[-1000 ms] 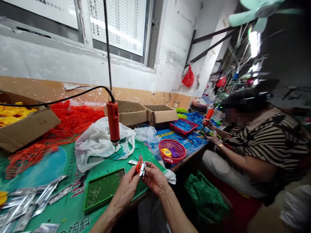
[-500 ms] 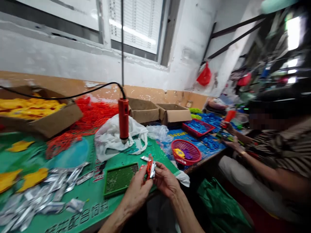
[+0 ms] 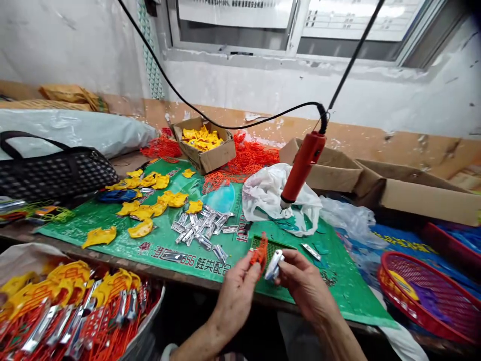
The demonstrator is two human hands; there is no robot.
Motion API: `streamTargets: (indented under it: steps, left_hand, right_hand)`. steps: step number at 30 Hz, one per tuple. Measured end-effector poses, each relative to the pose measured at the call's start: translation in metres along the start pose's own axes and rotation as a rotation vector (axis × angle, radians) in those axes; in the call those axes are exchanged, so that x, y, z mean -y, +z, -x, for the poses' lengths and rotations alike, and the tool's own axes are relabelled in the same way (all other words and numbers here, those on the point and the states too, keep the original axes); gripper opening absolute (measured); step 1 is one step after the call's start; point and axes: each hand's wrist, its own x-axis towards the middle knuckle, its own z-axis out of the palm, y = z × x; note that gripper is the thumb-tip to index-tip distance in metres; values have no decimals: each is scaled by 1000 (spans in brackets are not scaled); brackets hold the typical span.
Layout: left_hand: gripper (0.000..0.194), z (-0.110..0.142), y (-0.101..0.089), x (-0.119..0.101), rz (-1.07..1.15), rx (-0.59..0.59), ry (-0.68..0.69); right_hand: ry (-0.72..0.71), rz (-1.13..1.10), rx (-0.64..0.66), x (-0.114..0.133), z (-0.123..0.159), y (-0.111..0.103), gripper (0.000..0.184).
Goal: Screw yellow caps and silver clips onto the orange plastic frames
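Note:
My left hand point(image 3: 236, 291) pinches an orange plastic piece point(image 3: 260, 251) between thumb and fingers. Beside it, my right hand point(image 3: 306, 283) grips a shiny silver metal piece point(image 3: 273, 264), with a small gap showing between the two pieces. Both hands are over the front edge of the green-covered table point(image 3: 210, 265). Partly hidden behind them lies a green mesh tray point(image 3: 287, 247). A loose silver piece point(image 3: 311, 251) rests to the right of the tray. Above hangs a red electric screwdriver point(image 3: 303, 168), its tip pointing down.
Silver pieces point(image 3: 203, 225) and yellow parts point(image 3: 150, 203) lie on the left. A container at lower left holds yellow, orange and silver assemblies point(image 3: 82, 301). Behind are a cardboard box point(image 3: 214, 159) and a white plastic bag point(image 3: 263, 185). A red basket point(image 3: 387, 260) stands right.
My view has swung left, bringing the container and checked bag in and leaving the co-worker out. The orange and silver pieces, earlier close together, are now apart.

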Motion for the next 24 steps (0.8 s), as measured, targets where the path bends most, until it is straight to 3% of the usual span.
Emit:
streamTargets:
  steps: [5, 9, 13, 16, 20, 24]
  left_hand:
    - [38, 11, -63, 16, 154, -375, -110]
    - [40, 20, -90, 13, 284, -479, -150]
    - [42, 22, -96, 5, 363, -473, -197]
    - [40, 20, -97, 3, 425, -476, -222]
    - [40, 17, -99, 3, 474, -471, -238]
    - [42, 15, -100, 2, 513, -505, -261]
  right_hand:
    - [-82, 508, 151, -1, -47, 45, 22]
    - [-123, 904, 256, -11, -72, 72, 9]
    - [-162, 1317, 297, -18, -85, 89, 11]
    - [-179, 1496, 315, -24, -98, 98, 9]
    - [-176, 1559, 398, -38, -122, 107, 23]
    - [-122, 1430, 436, -40, -140, 107, 26]
